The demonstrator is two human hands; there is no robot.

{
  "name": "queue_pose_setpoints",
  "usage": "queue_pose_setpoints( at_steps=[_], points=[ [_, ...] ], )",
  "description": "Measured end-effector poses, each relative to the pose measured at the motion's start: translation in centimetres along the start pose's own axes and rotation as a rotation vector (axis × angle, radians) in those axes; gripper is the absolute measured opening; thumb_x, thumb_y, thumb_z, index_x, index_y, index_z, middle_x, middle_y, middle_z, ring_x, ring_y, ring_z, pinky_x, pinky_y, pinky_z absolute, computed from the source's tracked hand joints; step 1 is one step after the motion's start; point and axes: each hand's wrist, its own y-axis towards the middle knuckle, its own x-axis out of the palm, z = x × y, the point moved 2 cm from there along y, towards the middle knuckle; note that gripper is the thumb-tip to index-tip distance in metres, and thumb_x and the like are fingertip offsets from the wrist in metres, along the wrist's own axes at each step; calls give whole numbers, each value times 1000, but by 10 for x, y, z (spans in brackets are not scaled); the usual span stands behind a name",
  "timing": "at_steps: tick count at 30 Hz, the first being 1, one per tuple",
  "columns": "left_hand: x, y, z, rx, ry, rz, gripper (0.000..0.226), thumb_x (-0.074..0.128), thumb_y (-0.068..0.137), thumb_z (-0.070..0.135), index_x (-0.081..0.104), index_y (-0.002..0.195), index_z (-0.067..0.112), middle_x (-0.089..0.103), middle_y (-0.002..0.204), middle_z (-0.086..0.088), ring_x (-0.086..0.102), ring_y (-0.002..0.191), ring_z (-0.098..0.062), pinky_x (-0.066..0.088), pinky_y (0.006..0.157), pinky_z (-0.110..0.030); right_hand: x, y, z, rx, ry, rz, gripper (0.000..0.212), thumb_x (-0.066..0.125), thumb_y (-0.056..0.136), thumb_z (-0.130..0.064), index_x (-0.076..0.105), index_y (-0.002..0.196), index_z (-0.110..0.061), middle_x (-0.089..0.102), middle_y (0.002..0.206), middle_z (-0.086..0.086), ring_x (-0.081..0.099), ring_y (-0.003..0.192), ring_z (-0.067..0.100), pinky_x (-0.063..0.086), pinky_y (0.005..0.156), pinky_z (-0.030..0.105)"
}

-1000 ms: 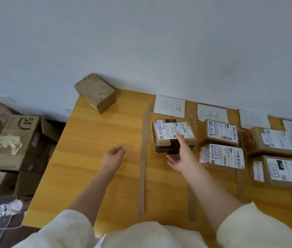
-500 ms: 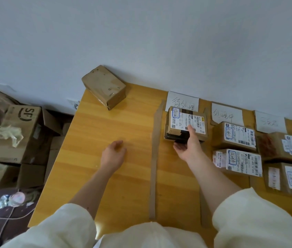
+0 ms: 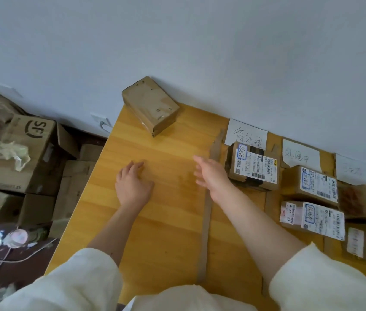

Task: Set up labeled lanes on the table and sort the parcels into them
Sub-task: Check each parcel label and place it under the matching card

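Meanwhile, both hands' fingers spread, empty; unsorted parcel lies diagonal, long axis wallward.

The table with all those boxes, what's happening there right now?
A person is sorting parcels into lanes marked by cardboard strips and handwritten paper labels. Neither hand holds anything: the left hand lies flat on the table, the right hand is open beside the labelled parcel in the first lane. One plain brown parcel waits unsorted at the far corner.
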Motion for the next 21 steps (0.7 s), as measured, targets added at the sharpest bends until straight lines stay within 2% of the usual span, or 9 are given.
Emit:
queue_pose_setpoints(
  at_steps=[4,9,14,21],
  points=[
    [-5,12,-16,-13,100,0,75,80,70,33,47,138,31,34,152,5,27,138,-25,27,113,-40,37,21,-47,-322,-356,46,77,70,81,-51,36,144,-22,41,147,0,46,130,21,42,103,38],
    [-4,15,-19,-15,85,27,76,80,68,35,48,137,35,33,150,9,26,137,-23,25,112,-38,77,49,-97,-618,-683,167,107,80,69,-54,23,151,-16,31,152,7,31,140,24,33,113,40],
    [-4,17,-25,-5,93,37,77,81,66,39,48,136,37,32,150,11,26,136,-21,26,111,-37,101,69,-103,-614,-776,206,120,79,65,-60,13,154,-14,23,156,10,25,144,26,29,116,42],
    [-2,17,-25,-2,87,47,78,80,66,38,48,138,36,32,150,10,25,136,-21,25,112,-38,95,65,-95,-571,-691,238,119,86,59,-54,21,150,-12,27,142,10,46,124,23,41,98,27]
  ],
)
